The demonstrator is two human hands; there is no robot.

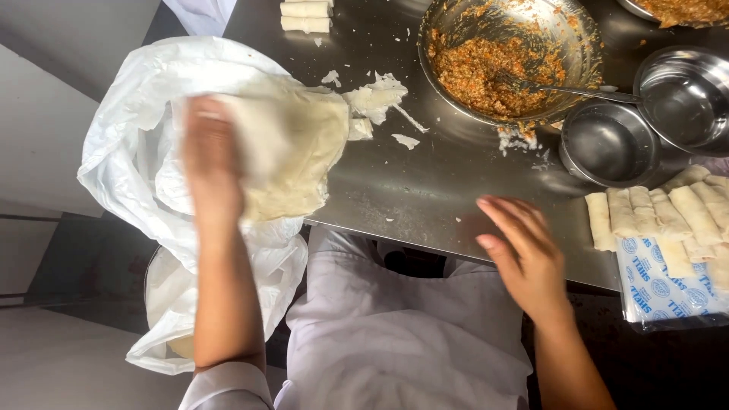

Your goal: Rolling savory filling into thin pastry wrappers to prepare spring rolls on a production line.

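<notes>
Left hand (pixel 211 163) is on the stack of thin pale wrapper sheets (pixel 292 148), fingers spread over its left part; motion blur there, so I cannot tell whether it is pinching a sheet or just pressing flat. The stack sits on an opened white plastic bag (pixel 144 114) at the left edge of the steel surface (pixel 425 197), bag hanging over the edge. Right hand (pixel 524 247) is empty, fingers loosely extended, hovering over bare steel at the near edge, holding nothing. Key relation: the stack lies at about 10 o'clock from the right hand, well apart, and directly under the left hand, so left is clearly the nearer one. The stack's long axis runs roughly 7 to 1 o'clock. Torn wrapper scraps (pixel 376 95) lie just beside the stack at its 2 o'clock. At 12 o'clock from the right hand: a large steel bowl of orange minced filling (pixel 486 72) with a spoon (pixel 566 91) in it. 2 small empty steel bowls (pixel 607 144) at 1 o'clock. Finished rolls (pixel 661 216) in a row at 3 o'clock, on a printed plastic pack (pixel 661 288). 2 more rolls (pixel 306 15) at the far edge.
</notes>
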